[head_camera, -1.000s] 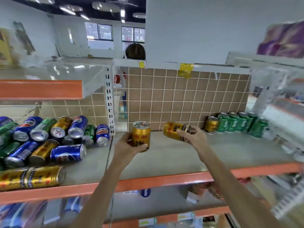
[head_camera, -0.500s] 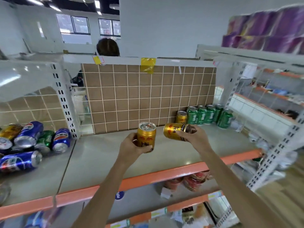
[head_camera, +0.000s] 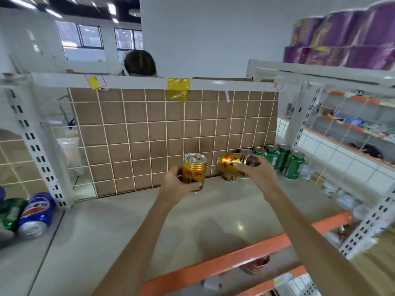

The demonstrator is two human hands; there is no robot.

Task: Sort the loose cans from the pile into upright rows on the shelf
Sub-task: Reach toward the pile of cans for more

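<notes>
My left hand (head_camera: 175,184) grips an upright gold can (head_camera: 194,172) above the grey shelf (head_camera: 132,227). My right hand (head_camera: 255,174) holds a second gold can (head_camera: 232,162) lying sideways, its end toward my palm. Just behind and below it a gold can (head_camera: 229,176) stands upright by the tiled back wall. To its right a row of green cans (head_camera: 284,161) stands upright. At the far left edge lie loose cans of the pile, a blue one (head_camera: 35,214) and a green one (head_camera: 9,216).
A brown tiled back panel (head_camera: 171,135) closes the shelf behind. White slotted uprights (head_camera: 32,142) stand at both ends. An orange front edge (head_camera: 245,251) runs below my arms. Purple packs (head_camera: 342,37) sit on the upper right shelf. A person's head (head_camera: 140,63) shows behind the panel.
The view has swung right; the pile has slid almost out at the left. Both hands carried their gold cans toward the row at the back right.
</notes>
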